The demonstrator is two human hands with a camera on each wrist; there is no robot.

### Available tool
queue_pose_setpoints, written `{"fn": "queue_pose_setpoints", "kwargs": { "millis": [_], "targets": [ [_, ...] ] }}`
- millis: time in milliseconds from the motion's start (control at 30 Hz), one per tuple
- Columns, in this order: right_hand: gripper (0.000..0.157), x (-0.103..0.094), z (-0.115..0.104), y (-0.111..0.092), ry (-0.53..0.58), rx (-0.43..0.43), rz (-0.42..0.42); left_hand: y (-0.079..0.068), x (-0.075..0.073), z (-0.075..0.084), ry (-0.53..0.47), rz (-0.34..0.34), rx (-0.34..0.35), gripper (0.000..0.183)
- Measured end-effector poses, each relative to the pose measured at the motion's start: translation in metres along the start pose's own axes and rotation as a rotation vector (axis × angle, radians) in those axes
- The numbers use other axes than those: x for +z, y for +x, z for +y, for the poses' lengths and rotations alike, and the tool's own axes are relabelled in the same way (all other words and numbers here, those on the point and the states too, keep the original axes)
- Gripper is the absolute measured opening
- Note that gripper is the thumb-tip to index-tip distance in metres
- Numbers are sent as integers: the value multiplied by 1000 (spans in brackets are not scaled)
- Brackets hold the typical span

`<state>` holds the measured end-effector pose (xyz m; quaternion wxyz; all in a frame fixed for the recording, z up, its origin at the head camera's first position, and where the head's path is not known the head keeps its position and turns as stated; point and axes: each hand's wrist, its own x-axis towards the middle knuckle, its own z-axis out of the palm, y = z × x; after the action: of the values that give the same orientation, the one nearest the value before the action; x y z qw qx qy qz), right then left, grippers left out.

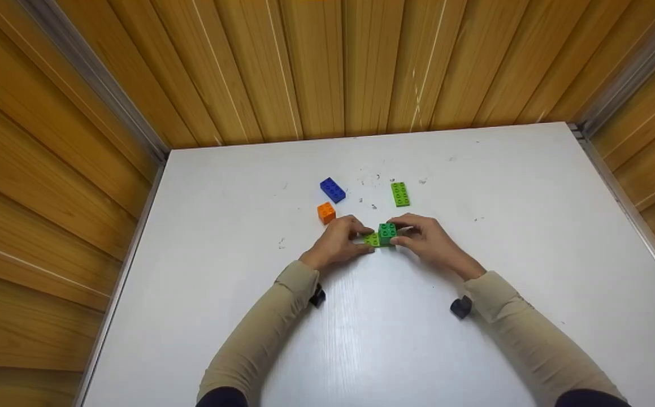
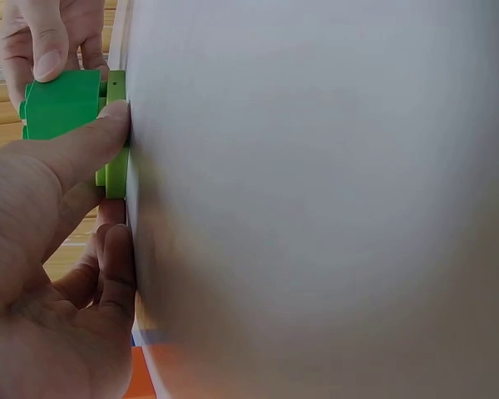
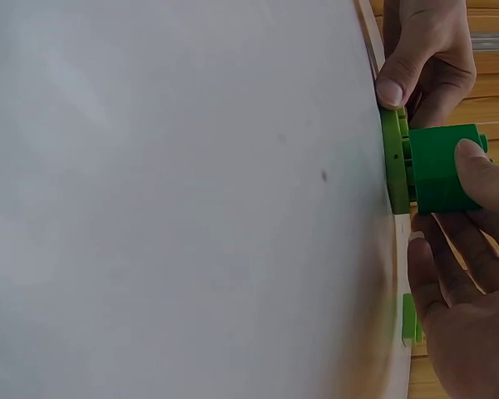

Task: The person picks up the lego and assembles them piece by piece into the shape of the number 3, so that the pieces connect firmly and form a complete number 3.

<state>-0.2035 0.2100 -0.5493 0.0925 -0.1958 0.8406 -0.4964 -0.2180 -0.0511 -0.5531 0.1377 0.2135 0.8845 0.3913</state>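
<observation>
A flat lime-green toy brick [image 1: 371,239] lies on the white table, and my left hand [image 1: 338,243] pinches its left end between thumb and fingers. In my right hand [image 1: 429,240] is a dark green square brick [image 1: 387,232], gripped by thumb and fingers over the right end of the lime one. The right wrist view shows a narrow gap between the green brick [image 3: 445,169] and the body of the lime-green brick [image 3: 395,162], with studs visible there. Whether the two are fully pressed together I cannot tell.
Just beyond the left hand sits an orange square brick [image 1: 326,212]. Farther back is a blue long brick [image 1: 333,190]. A second flat lime-green brick [image 1: 400,194] lies behind the right hand. Wood-look panels [image 1: 316,68] stand behind the white table [image 1: 220,226].
</observation>
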Motion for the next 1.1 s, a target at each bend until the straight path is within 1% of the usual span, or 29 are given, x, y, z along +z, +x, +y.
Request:
{"fn": "queue_pose_setpoints", "kwargs": {
  "millis": [100,433,633,833,1100],
  "targets": [
    [41,0,-1,0,-13,-3,-5,0,0,0,-1,-1,3,44],
    [40,0,-2,3,-80,-59,-22,1,0,-1,-5,-1,6,44],
    [39,-2,-3,4,-102,-46,-35,1,-1,1,-14,-8,-1,44],
    [40,-3,-5,5,-134,-30,-44,2,-2,1,-7,-2,12,43],
    [42,-5,-5,4,-122,-16,-60,2,0,0,-20,-3,2,42]
  ]
}}
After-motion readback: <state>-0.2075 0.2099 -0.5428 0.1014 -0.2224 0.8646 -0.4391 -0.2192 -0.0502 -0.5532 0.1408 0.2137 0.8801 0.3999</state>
